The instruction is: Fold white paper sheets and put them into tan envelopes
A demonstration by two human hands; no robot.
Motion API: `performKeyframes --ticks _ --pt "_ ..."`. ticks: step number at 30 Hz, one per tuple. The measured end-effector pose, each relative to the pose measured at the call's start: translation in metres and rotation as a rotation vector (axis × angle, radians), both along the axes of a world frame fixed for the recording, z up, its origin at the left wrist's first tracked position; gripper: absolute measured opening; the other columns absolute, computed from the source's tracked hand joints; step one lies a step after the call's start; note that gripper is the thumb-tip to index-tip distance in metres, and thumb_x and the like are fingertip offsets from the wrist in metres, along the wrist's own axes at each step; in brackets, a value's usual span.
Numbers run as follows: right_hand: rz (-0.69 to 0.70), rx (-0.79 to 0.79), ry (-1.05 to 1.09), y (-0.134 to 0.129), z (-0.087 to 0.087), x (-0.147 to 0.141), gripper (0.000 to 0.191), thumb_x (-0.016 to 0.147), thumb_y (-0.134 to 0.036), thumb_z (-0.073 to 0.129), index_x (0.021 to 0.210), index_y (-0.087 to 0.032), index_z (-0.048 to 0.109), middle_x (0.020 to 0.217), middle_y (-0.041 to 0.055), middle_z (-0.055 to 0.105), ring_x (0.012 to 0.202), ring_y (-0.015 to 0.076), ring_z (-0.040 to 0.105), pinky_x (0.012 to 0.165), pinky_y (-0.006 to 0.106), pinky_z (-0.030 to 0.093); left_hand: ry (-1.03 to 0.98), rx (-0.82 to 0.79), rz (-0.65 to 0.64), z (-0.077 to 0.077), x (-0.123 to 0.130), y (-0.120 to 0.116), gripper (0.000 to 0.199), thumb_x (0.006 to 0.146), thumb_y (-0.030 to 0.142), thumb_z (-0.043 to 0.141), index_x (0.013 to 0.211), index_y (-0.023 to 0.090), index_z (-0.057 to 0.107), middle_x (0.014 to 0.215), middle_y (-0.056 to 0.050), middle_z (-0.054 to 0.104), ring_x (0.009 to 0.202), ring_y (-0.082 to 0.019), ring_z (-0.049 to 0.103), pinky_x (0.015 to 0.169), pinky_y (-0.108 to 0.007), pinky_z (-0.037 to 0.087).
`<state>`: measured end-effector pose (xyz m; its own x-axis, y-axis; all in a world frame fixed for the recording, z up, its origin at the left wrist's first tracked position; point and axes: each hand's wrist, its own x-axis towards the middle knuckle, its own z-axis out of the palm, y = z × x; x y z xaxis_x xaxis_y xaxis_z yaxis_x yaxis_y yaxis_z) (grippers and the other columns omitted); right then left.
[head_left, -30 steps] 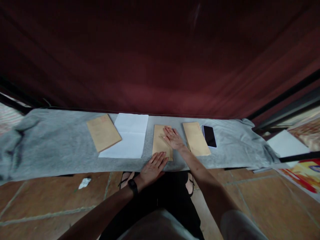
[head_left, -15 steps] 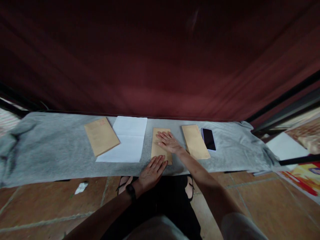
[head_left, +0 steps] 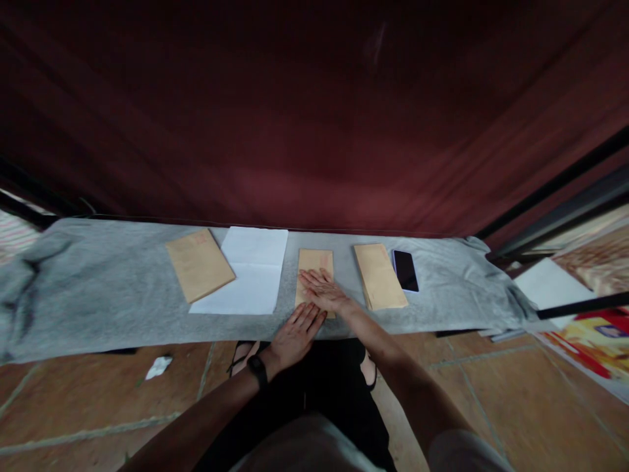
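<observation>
A brown envelope point(head_left: 314, 259) lies upright before me on the grey cloth. My right hand point(head_left: 322, 290) rests flat across its middle, fingers spread. My left hand point(head_left: 297, 331), with a dark band at the wrist, lies flat with its fingertips on the envelope's lower left part, close below my right hand. Reddish marks show near the envelope's top right. Left of it are white paper sheets point(head_left: 250, 278), partly under a stack of brown envelopes point(head_left: 200, 265). To the right sit more brown envelopes point(head_left: 381, 276).
A phone point(head_left: 405, 271) lies beside the right envelopes. The grey cloth point(head_left: 108, 282) covers a narrow bench against a dark red panel point(head_left: 304, 131). On the tiled floor is a crumpled white tissue point(head_left: 158, 368). Dark bars and a colourful printed sheet point(head_left: 594, 341) are at the right.
My right hand has slid down the envelope toward my left hand, uncovering the reddish marks near the top. My left hand has barely moved. The view has shifted slightly.
</observation>
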<state>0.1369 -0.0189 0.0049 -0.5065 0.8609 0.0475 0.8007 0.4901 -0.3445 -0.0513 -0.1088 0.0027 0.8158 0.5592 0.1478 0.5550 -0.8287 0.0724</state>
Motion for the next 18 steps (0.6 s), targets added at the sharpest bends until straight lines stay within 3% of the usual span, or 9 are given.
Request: performKeyframes --ticks 10,18 --pt "0.026 -0.272 0.043 -0.037 0.025 -0.006 0.061 0.108 -0.048 0.023 0.159 -0.014 0.022 0.167 0.0083 0.019 0.155 0.0151 0.012 0.129 0.040 0.006 0.048 -0.035 0.008 0.009 -0.001 -0.002 0.071 0.085 0.031 0.062 0.150 0.012 0.040 0.153 -0.018 0.045 0.148 -0.032 0.033 0.124 -0.047 0.020" --pt "0.011 -0.290 0.197 -0.067 0.019 0.004 0.056 0.108 -0.049 0.021 0.156 -0.023 0.033 0.162 0.0040 0.034 0.152 0.0108 0.024 0.128 0.038 0.018 0.005 0.007 -0.011 0.005 -0.003 -0.004 0.058 0.087 0.033 0.063 0.140 0.011 0.053 0.148 -0.018 0.051 0.145 -0.030 0.039 0.124 -0.045 0.024"
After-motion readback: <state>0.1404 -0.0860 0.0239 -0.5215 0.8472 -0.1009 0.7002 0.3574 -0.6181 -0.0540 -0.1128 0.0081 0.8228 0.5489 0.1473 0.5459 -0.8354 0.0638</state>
